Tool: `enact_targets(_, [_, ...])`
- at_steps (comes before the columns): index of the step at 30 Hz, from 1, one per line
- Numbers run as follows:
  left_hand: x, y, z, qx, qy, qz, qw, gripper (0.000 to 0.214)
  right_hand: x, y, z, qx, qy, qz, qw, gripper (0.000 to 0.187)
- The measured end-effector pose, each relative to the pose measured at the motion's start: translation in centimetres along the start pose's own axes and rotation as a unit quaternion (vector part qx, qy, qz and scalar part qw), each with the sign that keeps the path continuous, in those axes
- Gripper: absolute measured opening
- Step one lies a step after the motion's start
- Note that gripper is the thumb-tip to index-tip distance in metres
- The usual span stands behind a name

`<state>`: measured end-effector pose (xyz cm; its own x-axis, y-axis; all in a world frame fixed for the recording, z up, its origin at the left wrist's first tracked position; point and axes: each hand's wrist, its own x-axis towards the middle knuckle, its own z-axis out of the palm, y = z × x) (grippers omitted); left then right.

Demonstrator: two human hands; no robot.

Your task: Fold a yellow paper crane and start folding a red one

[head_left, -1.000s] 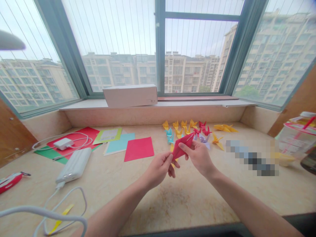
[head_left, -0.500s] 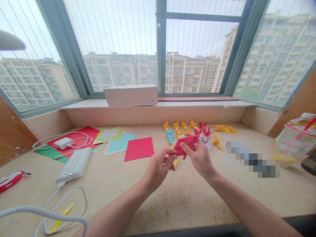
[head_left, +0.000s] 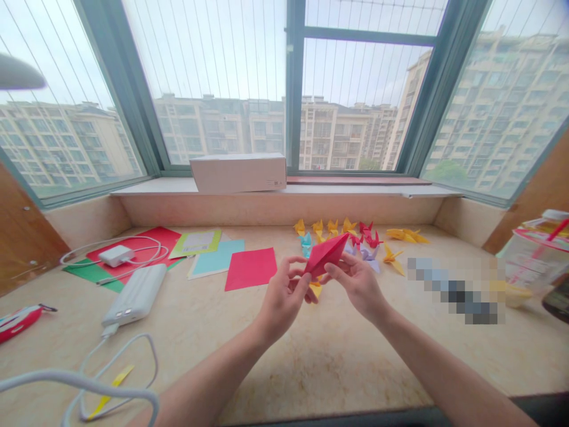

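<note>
Pinching red paper (head_left: 324, 254) with left hand (head_left: 283, 299), right hand (head_left: 358, 286), clear cup (head_left: 528, 261) holding pink straw (head_left: 558, 228)

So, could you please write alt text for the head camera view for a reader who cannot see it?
The left hand and right hand hold a red folded paper over a stone counter, with origami cranes beyond and paper sheets to the left, under a window.

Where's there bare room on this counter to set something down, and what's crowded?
Free counter lies in front of the left hand and right hand holding folded red paper, between the power bank and the blurred patch. It is crowded behind the hands, around the paper cranes and colored paper sheets.
</note>
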<state>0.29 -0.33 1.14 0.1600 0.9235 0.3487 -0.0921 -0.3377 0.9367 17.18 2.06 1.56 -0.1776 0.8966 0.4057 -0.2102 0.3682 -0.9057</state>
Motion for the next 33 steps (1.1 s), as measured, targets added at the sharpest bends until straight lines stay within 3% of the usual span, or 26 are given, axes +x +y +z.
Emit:
enact_targets(7, [-0.09,-0.08,0.25,-0.013,-0.020,-0.020,1.000,0.046,0.03,0.38,0.10,-0.021,0.008,0.023,0.999,0.027])
enact_targets(16, [0.03,-0.40,0.00,0.018,-0.020,-0.036,0.999,0.037,-0.30,0.54,0.28,-0.028,0.013,0.043,0.999,0.026])
enact_targets(23, [-0.25,-0.13,0.28,0.033,-0.040,-0.066,0.996,0.043,-0.09,0.46,-0.04,-0.048,0.050,0.047,0.997,0.028])
enact_targets(33, [0.00,-0.50,0.02,0.002,-0.036,-0.077,0.996,0.038,0.01,0.08,-0.15,-0.059,0.011,0.047,0.997,0.028])
